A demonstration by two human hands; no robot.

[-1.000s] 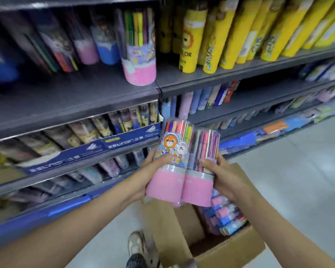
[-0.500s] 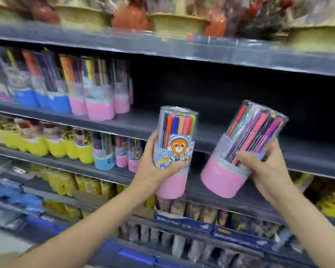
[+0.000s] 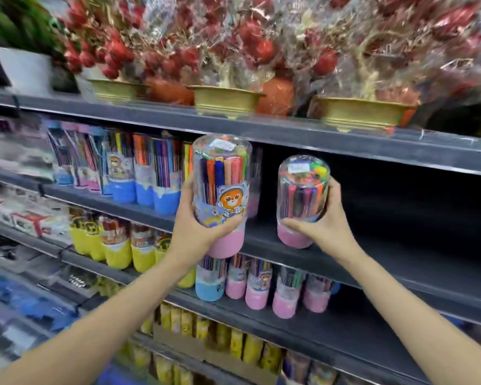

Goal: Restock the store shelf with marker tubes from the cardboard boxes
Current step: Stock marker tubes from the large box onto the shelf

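The dark shelf (image 3: 400, 245) runs across the view, with blue-based tubes (image 3: 150, 190) standing at its left end. The left hand (image 3: 195, 232) curls around a pink-based marker tube (image 3: 220, 195), held upright in front of the shelf edge. The right hand (image 3: 325, 226) grips a second marker tube (image 3: 300, 201), upright with its base on or just above the shelf.

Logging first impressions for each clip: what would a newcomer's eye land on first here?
Two clear plastic marker tubes with pink bases, centre frame: the left hand grips the bear-printed tube, the right hand the plainer tube, both at the dark grey metal shelf, bare on its right side. Above, cellophane-wrapped red flower arrangements in gold pots line the top shelf.
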